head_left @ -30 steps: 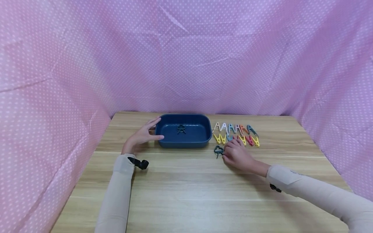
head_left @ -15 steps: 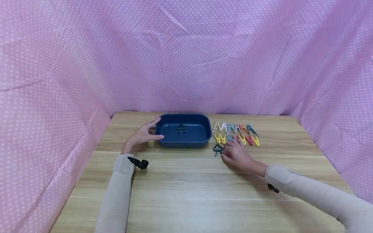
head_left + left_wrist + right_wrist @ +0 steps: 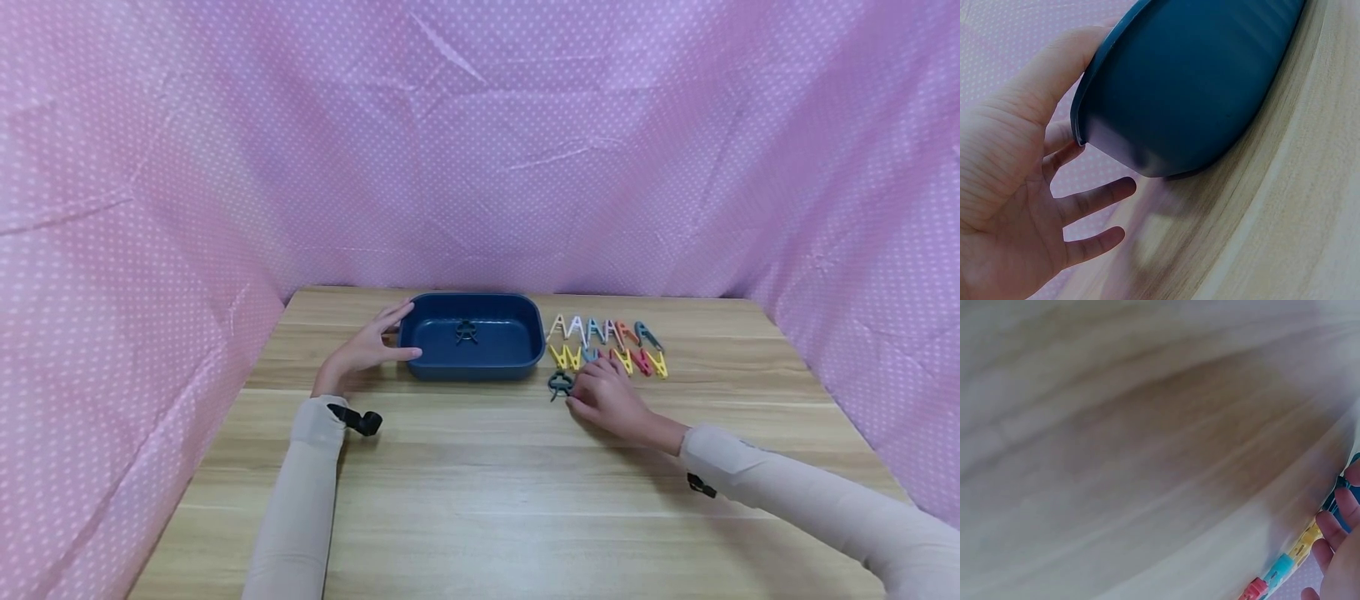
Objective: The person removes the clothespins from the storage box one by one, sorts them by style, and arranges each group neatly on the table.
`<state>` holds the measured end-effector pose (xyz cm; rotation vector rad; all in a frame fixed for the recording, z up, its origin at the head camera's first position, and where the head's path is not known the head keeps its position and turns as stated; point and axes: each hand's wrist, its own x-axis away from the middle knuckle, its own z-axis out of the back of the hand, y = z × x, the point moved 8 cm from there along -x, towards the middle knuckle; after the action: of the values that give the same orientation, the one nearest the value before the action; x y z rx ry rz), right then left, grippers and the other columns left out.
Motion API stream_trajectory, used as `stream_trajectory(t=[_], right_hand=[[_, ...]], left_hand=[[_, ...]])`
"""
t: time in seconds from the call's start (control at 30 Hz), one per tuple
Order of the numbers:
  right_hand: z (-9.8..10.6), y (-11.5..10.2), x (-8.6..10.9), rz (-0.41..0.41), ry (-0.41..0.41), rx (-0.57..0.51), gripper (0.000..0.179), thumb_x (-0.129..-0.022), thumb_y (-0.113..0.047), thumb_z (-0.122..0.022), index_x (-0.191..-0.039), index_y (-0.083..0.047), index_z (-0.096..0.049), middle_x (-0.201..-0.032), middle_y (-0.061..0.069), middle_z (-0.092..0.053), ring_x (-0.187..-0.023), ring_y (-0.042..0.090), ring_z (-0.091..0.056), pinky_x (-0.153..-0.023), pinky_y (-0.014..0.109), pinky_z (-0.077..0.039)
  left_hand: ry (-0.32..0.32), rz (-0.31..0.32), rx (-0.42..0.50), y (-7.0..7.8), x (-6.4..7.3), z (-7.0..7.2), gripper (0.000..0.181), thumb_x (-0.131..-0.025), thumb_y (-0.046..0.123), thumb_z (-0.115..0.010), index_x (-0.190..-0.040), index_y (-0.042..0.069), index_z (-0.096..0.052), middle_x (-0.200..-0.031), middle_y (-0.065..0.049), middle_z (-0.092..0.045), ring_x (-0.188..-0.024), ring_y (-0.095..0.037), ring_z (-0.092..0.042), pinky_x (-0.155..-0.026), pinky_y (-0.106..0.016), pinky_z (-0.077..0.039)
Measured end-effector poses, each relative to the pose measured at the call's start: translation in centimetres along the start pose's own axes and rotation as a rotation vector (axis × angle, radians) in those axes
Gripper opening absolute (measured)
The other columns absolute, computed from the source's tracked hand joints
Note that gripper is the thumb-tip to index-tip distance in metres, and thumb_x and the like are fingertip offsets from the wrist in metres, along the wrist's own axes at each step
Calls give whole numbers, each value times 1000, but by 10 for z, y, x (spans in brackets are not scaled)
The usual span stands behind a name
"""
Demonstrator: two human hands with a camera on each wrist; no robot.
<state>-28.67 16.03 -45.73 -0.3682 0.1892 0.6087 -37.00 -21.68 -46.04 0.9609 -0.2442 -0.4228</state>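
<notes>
At the left end of a dark blue rectangular tub (image 3: 472, 373), my left hand (image 3: 369, 346) spreads its thumb and fingers against the rim. In the left wrist view the left hand (image 3: 1022, 162) has two fingers stretched out below the rim, off the wall. A dark green clip (image 3: 467, 332) with a rounded frame and two legs lies inside the tub. On the table to the tub's right, my right hand (image 3: 611, 398) pinches a similar dark green clip (image 3: 560, 384) at its right side. Its fingertips partly hide that clip; the right wrist view shows only its edge.
Two rows of coloured clothespins lie right of the tub: a back row with a white clothespin (image 3: 577, 327) and a dark green-blue clothespin (image 3: 648, 335), a front row with a yellow clothespin (image 3: 658, 364). My right hand covers part of the front row. A pink dotted curtain (image 3: 480, 167) hangs behind the table.
My right hand and the dark green clip on the table have shifted slightly left and away from me, the clip turning a little. The left hand and the tub stay put.
</notes>
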Motion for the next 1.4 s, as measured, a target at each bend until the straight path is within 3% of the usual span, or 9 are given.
stream_trajectory(t=[0.4,0.67,1.07,1.23,1.4], right_hand=[[6,-4,-4,34,35,-9,16,-87,-26,-81,-84,-16,-68,-96,0,-67,-99,21,-54,-102,56,-36],[14,-11,-16,76,73,-13,11,-89,-20,-78,-87,-13,-70,-96,3,-67,-101,24,-54,-101,56,-34],[35,-33,-57,124,219,-62,9,-88,-15,-79,-87,-11,-71,-95,6,-72,-101,29,-59,-95,56,-39],[34,-44,-77,108,224,-123,10,-90,-15,-77,-94,-8,-71,-101,9,-72,-105,32,-58,-101,60,-37],[24,-52,-98,58,168,-176,15,-92,-18,-74,-100,-6,-72,-108,11,-71,-108,33,-57,-108,61,-35]], left_hand=[[-5,-25,-17,1,0,2,95,-93,33,-76,-165,21,-16,-174,-1,-3,-154,-41,-22,-121,-62,-29],[-2,-6,-22,0,0,2,97,-92,37,-77,-165,23,-16,-174,2,-4,-154,-38,-24,-121,-60,-30],[-1,-3,-29,-1,1,4,96,-92,37,-77,-165,22,-16,-174,2,-4,-154,-39,-23,-121,-62,-28],[1,-2,-31,-1,1,3,97,-92,37,-77,-165,21,-16,-174,2,-4,-154,-38,-24,-121,-61,-29],[-4,-5,-28,0,0,1,97,-92,37,-77,-165,22,-16,-174,0,-4,-153,-39,-26,-121,-60,-31]])
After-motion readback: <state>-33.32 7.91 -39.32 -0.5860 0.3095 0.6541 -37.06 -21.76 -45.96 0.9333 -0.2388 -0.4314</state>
